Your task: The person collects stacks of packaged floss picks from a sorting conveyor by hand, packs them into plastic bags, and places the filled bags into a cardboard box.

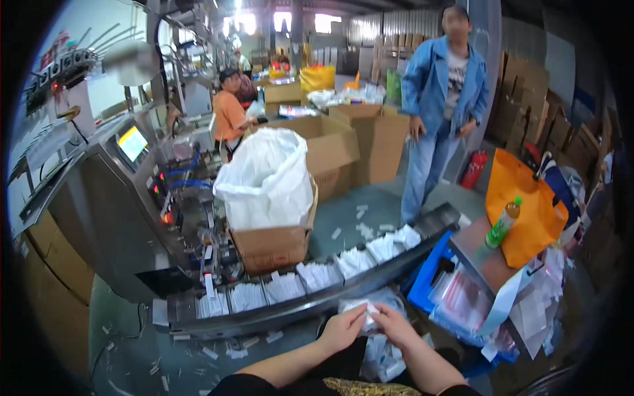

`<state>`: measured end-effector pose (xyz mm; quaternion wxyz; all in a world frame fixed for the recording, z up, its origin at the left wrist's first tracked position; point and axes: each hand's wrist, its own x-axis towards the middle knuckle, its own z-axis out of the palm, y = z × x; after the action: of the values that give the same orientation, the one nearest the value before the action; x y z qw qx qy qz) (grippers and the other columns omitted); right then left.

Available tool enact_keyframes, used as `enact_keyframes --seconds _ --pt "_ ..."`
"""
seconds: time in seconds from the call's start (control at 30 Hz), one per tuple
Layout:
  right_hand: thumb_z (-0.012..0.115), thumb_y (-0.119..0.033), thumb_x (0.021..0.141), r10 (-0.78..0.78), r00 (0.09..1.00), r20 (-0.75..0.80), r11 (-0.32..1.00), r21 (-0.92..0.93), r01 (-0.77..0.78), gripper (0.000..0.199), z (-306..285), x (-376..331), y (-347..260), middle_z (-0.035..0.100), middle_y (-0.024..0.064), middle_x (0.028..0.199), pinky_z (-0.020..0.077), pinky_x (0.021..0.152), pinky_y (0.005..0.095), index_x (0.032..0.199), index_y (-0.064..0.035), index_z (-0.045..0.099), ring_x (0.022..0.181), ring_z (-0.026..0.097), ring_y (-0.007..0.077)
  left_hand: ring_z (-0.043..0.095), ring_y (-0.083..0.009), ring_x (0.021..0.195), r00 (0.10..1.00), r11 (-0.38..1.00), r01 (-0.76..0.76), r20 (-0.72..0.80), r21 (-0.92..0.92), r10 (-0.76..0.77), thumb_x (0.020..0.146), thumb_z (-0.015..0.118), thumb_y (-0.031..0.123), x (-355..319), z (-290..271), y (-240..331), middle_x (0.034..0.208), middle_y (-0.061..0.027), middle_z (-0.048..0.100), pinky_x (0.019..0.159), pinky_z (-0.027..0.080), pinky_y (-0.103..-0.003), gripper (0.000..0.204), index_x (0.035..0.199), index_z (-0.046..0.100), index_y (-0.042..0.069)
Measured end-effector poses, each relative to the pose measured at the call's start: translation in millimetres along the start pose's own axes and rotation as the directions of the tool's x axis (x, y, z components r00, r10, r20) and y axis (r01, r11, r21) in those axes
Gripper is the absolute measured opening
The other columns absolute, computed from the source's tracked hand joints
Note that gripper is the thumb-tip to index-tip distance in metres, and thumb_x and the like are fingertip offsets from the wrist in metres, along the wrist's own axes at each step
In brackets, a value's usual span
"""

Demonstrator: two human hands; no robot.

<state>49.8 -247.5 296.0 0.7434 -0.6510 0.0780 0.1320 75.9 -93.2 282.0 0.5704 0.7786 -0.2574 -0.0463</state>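
My left hand [345, 328] and my right hand [395, 325] meet in front of me, just on the near side of a metal conveyor trough [284, 312]. Both are closed, fingertips together, around a small white piece [371, 321] that looks like a thin packet; the fingers cover part of it. Beneath them lies a clear plastic bag [382, 360] with white pieces in it. Along the trough, white packets [319, 277] stand in several bunches split by dividers. The bunch [394, 243] towards the right end leans loosely.
A machine with a screen [133, 143] stands left. Beyond the trough is a carton [271, 247] with a white liner bag. To the right are a blue crate [428, 280], an orange bag [522, 198] and a bottle [503, 223]. A person in denim [439, 86] stands across; another, in orange [229, 115], is farther back.
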Motion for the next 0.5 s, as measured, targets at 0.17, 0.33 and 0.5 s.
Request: enact_keyframes --seconds 0.17,0.33,0.5 --pt "0.053 -0.026 0.079 -0.062 0.978 -0.201 0.877 -0.479 -0.043 0.037 11 -15 -20 0.054 0.0153 0.098 0.0461 0.066 0.0277 0.107 -0.002 0.05 0.087 0.056 0.0168 0.056 -0.0284 0.09 0.998 0.991 0.066 0.005 -0.116 -0.066 0.081 0.046 0.013 -6 11 1 0.1 -0.0192 0.054 0.075 0.044 -0.031 0.031 0.111 0.049 0.005" --pt "0.053 -0.023 0.078 -0.433 0.895 -0.105 0.647 -0.728 0.228 0.035 9 -17 2 0.054 0.0156 0.098 0.0408 0.079 0.0321 0.106 -0.0018 0.05 0.092 0.053 0.0275 0.057 -0.0245 0.086 0.999 0.998 0.037 -0.042 0.045 -0.035 0.077 0.045 0.005 -10 11 -21 0.098 -0.0174 0.055 0.072 0.044 -0.029 0.037 0.114 0.047 0.006" --pt "0.05 -0.02 0.079 -0.454 0.888 0.069 0.559 -0.754 0.345 0.032 12 -5 6 0.053 0.017 0.099 0.041 0.079 0.0332 0.106 -0.002 0.05 0.092 0.052 0.0304 0.049 -0.0296 0.101 0.999 0.999 0.031 -0.011 -0.027 -0.031 0.072 0.043 0.004 -12 8 -31 0.115 -0.0217 0.045 0.082 0.041 -0.031 0.047 0.12 0.039 0.003"
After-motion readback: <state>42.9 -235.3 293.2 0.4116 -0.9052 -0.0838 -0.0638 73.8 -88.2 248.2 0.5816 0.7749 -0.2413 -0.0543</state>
